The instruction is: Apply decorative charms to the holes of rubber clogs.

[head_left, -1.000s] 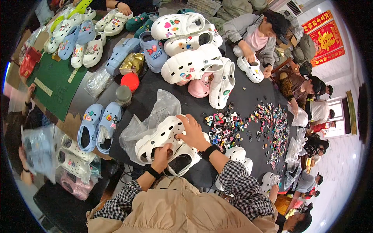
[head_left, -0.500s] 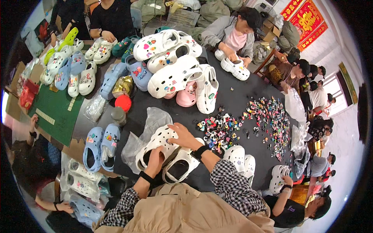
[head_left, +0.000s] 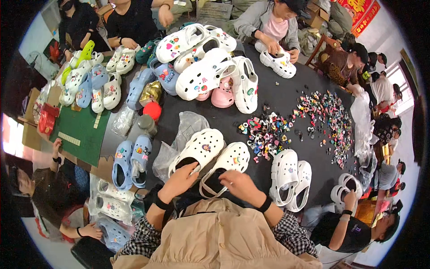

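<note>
A white clog [head_left: 204, 145] with a small cartoon charm on its upper rests on the black table in front of me. My left hand [head_left: 180, 180] grips its heel end, thumb by the foot opening. Close on its right lies a second white clog [head_left: 234, 157] bearing a rainbow-like charm. My right hand [head_left: 244, 184] hovers over that clog's heel opening, fingers loosely bent and apart, with nothing visible in them. Whether it touches the clog I cannot tell. Crumpled clear plastic bags [head_left: 190, 124] lie behind the left clog.
Colourful loose charms [head_left: 268, 134] spread over the right of the table [head_left: 192, 105]. Another white pair [head_left: 285, 175] stands right of my hands, a blue pair [head_left: 140, 157] left. Piled clogs [head_left: 204, 74] rise at the back, near a red-lidded jar [head_left: 152, 110]. Co-workers sit around.
My right hand has left the first clog's upper and moved right, over the second clog. A charm now shows on the first clog's upper. My left hand remains at its heel.
</note>
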### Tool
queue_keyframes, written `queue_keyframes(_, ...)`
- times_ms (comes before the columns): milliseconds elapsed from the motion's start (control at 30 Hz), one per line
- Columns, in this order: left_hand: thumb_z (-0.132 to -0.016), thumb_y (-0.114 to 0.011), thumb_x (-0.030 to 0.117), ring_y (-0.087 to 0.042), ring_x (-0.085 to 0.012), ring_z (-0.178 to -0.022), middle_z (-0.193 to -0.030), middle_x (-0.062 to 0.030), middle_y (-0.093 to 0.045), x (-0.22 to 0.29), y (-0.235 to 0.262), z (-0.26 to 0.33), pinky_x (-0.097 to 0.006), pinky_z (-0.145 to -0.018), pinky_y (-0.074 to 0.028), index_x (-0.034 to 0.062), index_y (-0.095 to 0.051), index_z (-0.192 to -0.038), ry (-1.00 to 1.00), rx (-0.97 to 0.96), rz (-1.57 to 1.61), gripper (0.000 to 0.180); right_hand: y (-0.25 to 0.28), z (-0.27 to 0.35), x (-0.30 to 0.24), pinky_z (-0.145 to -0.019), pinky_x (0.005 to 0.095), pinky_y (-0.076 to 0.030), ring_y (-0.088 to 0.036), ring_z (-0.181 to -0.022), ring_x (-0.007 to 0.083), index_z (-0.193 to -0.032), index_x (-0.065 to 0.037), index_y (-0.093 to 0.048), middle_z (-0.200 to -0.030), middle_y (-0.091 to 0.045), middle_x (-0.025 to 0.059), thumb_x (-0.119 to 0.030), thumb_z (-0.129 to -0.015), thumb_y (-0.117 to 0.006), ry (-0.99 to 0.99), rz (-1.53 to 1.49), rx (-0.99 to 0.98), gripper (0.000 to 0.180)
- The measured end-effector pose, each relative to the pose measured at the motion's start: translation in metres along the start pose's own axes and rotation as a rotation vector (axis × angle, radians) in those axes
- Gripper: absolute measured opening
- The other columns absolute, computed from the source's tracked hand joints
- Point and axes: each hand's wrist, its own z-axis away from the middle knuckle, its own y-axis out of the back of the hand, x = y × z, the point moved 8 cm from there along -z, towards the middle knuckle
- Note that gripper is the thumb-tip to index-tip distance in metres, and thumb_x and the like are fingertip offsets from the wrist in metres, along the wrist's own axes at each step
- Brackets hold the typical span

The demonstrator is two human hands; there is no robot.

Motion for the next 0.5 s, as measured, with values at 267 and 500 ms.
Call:
queue_keyframes(267,-0.076,-0.063,0.016,-0.057,-0.0279,-0.094,-0.087,-0.0093,-0.06,0.019,-0.02,0.027,-0.052,-0.101,-0.03,0.0044,-0.054,-0.11,-0.283,-0.088,-1.053,0.037,-0.063,-0.002,-0.01,-0.069,0.0468,-0.048,-0.061,-0.086,0.039,-0.11,-0.003,-0.039,-0.091,-0.06,0.0243,-0.008,-0.08,-0.059,0.001,-0.115,-0.22,0.037)
queue_keyframes(500,-0.07,-0.068,0.012,-0.061,-0.0322,-0.082,-0.076,-0.0129,-0.062,0.063,-0.028,0.028,-0.051,-0.093,-0.037,0.0071,-0.043,-0.124,-0.42,-0.157,-0.788,0.059,-0.054,-0.003,-0.022,-0.065,0.0484,-0.047,-0.06,-0.076,0.0426,-0.106,-0.001,-0.039,-0.081,-0.061,0.0252,-0.009,-0.084,-0.053,-0.049,-0.352,-0.192,0.027)
